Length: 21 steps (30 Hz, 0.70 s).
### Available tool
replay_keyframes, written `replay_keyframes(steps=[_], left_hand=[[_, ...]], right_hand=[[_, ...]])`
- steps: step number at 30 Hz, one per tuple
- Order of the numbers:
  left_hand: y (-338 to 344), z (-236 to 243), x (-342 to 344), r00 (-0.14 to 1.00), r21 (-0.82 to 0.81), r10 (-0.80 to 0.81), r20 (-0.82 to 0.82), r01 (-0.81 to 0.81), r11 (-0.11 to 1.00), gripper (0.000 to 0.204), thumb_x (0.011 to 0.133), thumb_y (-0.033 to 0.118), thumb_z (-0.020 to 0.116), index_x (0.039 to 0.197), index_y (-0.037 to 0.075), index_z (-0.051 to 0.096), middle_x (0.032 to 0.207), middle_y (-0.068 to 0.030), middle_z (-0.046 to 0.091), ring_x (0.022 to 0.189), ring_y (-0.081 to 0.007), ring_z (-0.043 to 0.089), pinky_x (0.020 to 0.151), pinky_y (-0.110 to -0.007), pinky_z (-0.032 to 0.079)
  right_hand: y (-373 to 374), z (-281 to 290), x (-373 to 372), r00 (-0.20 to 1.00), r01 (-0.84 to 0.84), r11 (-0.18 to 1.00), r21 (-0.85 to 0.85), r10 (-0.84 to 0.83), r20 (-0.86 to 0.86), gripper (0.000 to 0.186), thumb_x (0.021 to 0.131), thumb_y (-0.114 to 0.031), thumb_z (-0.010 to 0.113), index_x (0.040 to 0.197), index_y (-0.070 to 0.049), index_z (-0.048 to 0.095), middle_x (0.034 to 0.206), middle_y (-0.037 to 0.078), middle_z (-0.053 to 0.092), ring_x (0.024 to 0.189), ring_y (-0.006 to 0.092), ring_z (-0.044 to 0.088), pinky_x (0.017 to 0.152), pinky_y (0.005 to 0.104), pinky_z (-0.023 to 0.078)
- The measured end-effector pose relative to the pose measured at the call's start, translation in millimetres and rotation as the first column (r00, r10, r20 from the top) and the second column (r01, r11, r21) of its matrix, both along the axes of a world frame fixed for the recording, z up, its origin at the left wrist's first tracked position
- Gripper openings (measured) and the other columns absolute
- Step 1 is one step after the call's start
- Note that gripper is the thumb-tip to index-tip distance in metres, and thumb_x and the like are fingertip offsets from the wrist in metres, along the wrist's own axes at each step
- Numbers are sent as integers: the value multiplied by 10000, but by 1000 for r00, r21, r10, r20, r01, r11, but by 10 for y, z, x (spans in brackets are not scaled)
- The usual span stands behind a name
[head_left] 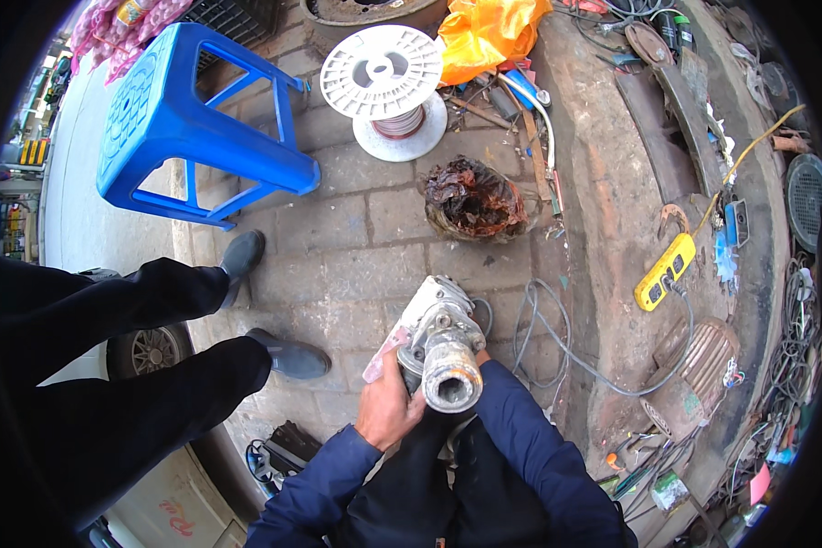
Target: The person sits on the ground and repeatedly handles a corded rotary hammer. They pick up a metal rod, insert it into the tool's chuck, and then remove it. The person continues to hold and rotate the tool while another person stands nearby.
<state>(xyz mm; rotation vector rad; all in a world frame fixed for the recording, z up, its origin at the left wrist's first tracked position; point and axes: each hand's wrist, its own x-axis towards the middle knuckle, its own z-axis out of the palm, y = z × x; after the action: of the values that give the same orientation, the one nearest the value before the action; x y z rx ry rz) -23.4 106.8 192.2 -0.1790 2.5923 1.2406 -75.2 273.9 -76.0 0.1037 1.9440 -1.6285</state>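
A worn, dirty grey demolition hammer (pixel 438 315) stands before me above my lap, its round hollow nose tilted up toward me. My left hand (pixel 388 405) is closed round its near left side, with a piece of pink cloth or film (pixel 385 356) beside the fingers. Only a sliver of my right hand (pixel 483 357) shows at the tool's right side; its fingers are hidden behind the body. Beyond the tool, a crumpled bag smeared with dark reddish-brown grease (pixel 475 199) lies open on the paving.
A blue plastic stool (pixel 178 123) and a white spool of wire (pixel 384 78) stand ahead. At left are another person's dark-trousered legs (pixel 146 384) and shoes. A grey cable (pixel 603 384) runs to a yellow power strip (pixel 665 271) at right, near a ribbed motor housing (pixel 694 370) and scrap.
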Motion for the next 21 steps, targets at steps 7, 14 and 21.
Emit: replay_keyframes(steps=[7,14,21], left_hand=[[42,-46,38,995,28,45,90,-48,998,832,895,187,752,1558,-3,286,1117,-336,684,915,-514,709,775,-534,572],[-35,-220,57,993,-66,-36,-114,28,997,841,867,164,760,1537,-13,283,1078,-309,715,926,-507,717,772,-531,585],[-63,-193,60,999,-56,-37,-19,36,998,834,862,164,766,1523,-17,291,1081,-311,718,958,-513,712,789,-535,588]], right_hand=[[13,-41,-4,1000,-13,1000,9,13,-7,381,1003,-238,621,1346,-84,678,1332,120,722,1220,292,692,1014,399,551],[-13,-64,-36,1000,-24,1000,7,24,-20,383,1004,-242,617,1348,-84,678,1334,119,721,1221,292,691,1015,402,551],[-26,-100,-70,999,-36,999,22,36,-35,385,1005,-245,613,1350,-85,677,1336,118,720,1222,292,690,1016,404,551]])
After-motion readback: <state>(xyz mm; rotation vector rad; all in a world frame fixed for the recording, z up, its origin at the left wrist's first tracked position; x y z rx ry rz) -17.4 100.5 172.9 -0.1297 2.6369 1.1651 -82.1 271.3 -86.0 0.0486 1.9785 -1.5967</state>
